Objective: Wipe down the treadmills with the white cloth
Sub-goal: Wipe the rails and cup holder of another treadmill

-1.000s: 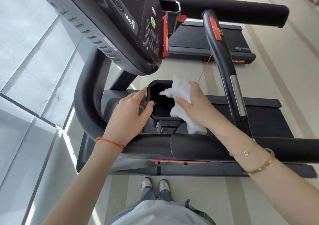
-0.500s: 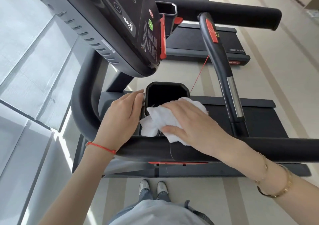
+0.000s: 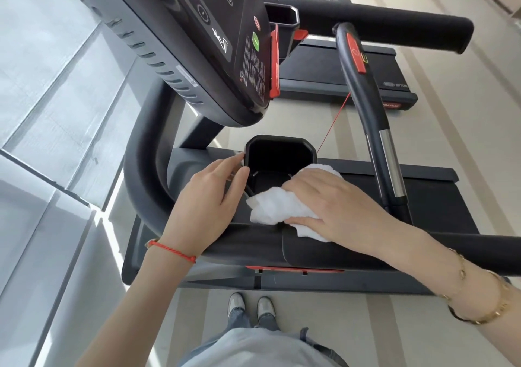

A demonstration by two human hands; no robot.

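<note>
red string bracelet (image 3: pixel 172 250) | gold bangles (image 3: pixel 492 309) | grey top (image 3: pixel 253 349) | jeans (image 3: pixel 239 317) | pale sneakers (image 3: pixel 236 302)

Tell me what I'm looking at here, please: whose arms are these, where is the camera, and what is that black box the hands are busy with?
No robot here: the camera sits on a person's head and looks down, so you see their own arms and, at the bottom, their shoes. They stand at a treadmill, its control console above. The black box is a cup holder set below the console. The right hand lies flat on a white cloth, pressing it against the holder's near edge and the surface in front of it. The left hand rests against the holder's left side, fingers touching its rim. A second treadmill stands behind.
</note>
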